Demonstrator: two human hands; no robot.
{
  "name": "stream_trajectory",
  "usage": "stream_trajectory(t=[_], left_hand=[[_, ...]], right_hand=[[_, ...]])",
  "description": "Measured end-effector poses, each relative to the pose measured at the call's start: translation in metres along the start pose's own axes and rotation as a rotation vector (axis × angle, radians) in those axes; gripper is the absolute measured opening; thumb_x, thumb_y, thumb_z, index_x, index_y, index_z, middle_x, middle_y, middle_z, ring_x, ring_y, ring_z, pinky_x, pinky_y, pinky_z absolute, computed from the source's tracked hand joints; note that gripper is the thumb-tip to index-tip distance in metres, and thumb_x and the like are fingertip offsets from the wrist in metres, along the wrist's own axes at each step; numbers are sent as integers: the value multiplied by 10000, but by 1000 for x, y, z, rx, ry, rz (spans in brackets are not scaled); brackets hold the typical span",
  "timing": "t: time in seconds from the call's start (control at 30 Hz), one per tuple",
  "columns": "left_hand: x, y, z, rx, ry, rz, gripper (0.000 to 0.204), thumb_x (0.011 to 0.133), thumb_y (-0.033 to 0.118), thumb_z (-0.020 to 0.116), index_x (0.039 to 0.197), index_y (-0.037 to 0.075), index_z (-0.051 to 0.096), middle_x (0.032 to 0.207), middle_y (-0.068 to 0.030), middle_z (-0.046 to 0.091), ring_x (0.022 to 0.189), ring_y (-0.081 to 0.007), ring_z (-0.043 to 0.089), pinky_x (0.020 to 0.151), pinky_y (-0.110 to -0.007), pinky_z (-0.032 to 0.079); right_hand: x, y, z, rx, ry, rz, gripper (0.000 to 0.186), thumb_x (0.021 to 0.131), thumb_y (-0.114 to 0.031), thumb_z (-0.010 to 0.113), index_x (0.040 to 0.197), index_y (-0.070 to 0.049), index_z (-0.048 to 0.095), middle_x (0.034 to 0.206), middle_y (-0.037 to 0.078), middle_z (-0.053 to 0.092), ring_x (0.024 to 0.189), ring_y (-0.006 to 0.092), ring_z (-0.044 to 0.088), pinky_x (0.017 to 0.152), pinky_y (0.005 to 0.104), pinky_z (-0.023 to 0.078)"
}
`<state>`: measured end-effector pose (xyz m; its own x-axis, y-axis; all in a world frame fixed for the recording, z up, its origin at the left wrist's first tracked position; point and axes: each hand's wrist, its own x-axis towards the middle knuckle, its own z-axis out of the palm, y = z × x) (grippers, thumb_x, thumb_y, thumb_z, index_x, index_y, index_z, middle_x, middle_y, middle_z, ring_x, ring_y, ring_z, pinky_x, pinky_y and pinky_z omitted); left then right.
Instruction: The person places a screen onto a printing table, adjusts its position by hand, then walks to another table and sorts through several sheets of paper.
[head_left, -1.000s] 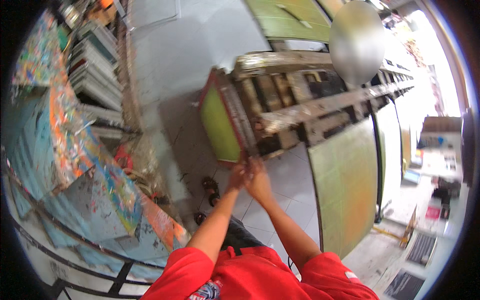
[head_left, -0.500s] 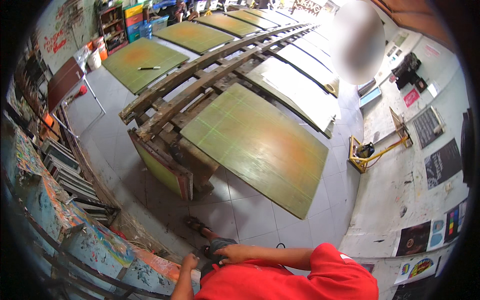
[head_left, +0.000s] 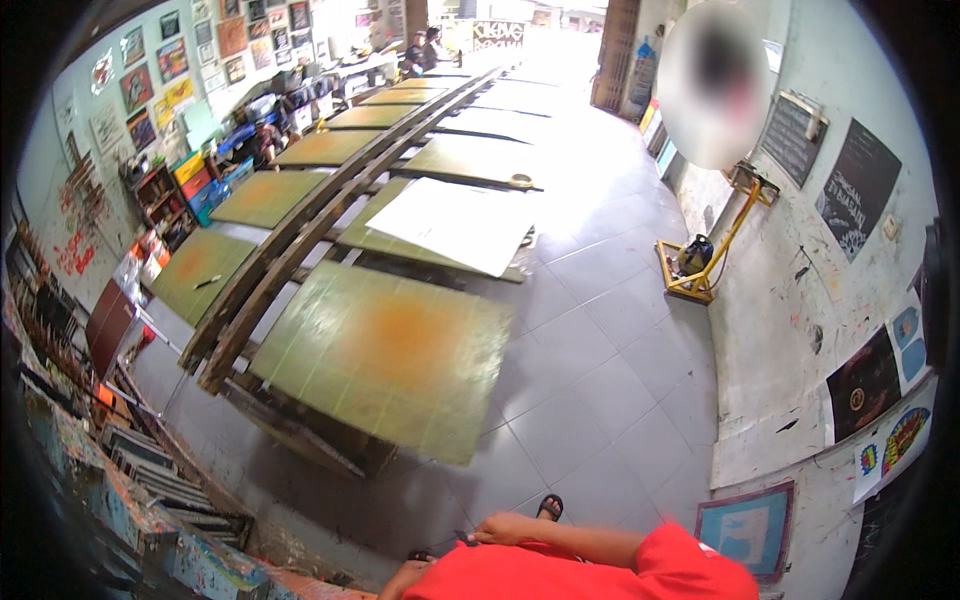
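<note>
Right hand (head_left: 492, 528) is resting low at the waist against the red shirt (head_left: 560, 575), fingers curling; something small and dark is showing at their tips, and I cannot tell whether they are pinching it. Left hand (head_left: 405, 578) is sitting lower and leftward, partly cut off; spread or pressed together, I cannot tell.

Nearest surface (head_left: 390, 345), green with an orange patch, is lying ahead and left of the fingers, apart from both hands. I'm judging the step as a pause between reaches; working it would be calling for a forward-left reach.

Its near corner is jutting toward the fingers, the one edge I'm minding. Dark rails (head_left: 262, 272) are bounding its far-left side; white sheets (head_left: 450, 225) are covering part of the next surface beyond. Tiled floor (head_left: 600, 385) is giving most room ahead and right of the fingers. Rightward, a blue framed panel (head_left: 745, 530) is leaning; farther ahead, a yellow stand (head_left: 724, 256) is narrowing the aisle.
</note>
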<state>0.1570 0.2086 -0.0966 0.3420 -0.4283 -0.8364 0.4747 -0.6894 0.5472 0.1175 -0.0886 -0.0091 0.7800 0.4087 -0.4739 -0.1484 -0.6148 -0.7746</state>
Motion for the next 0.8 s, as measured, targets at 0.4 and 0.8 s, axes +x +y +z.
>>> stream_trajectory(t=[0.4,0.8], left_hand=[[83,325,198,342,-122,497,348,918,236,587,1186,16,549,1103,-76,617,1022,-145,561,890,-302,455],[203,594,94,594,950,1047,780,723,233,747,1367,71,338,1335,-250,370,1246,-384,373,1022,-444,332]], right_hand=[[-225,209,-109,237,400,330,345,876,-382,601,1041,-79,617,914,135,680,859,274,650,743,375,499],[-201,303,-304,244,535,238,323,851,-298,622,1034,-32,626,908,157,668,842,305,643,738,382,496]])
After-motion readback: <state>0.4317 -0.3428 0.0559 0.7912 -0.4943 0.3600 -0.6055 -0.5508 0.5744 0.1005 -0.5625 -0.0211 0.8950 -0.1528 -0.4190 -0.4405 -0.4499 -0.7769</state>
